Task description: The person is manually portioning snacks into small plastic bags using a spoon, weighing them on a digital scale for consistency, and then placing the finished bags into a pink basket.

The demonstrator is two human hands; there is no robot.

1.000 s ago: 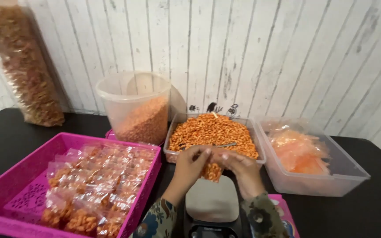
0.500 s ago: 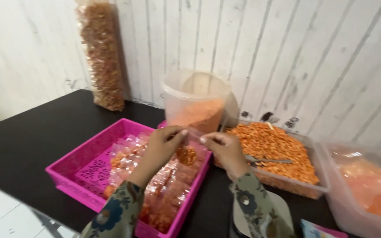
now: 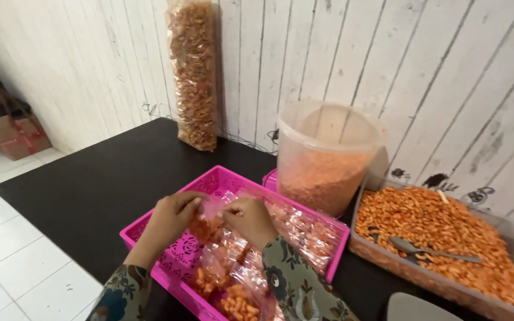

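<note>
Around my work spot on the black table

On the black table (image 3: pixel 84 184), a tall clear bag of brown snacks (image 3: pixel 193 71) leans upright against the white plank wall (image 3: pixel 435 77) ahead of me. To my right stands a round clear tub (image 3: pixel 326 156), partly filled with orange-red powder. Just beside it sits a shallow clear tray of orange snack pieces (image 3: pixel 447 238), with a metal spoon (image 3: pixel 432 251) lying on top of the pile. A grey scale pan (image 3: pixel 420 308) shows at the bottom edge. Far left, on the white tiled floor (image 3: pixel 13 249), a brown cardboard box (image 3: pixel 14 135) rests by the wall.
</note>
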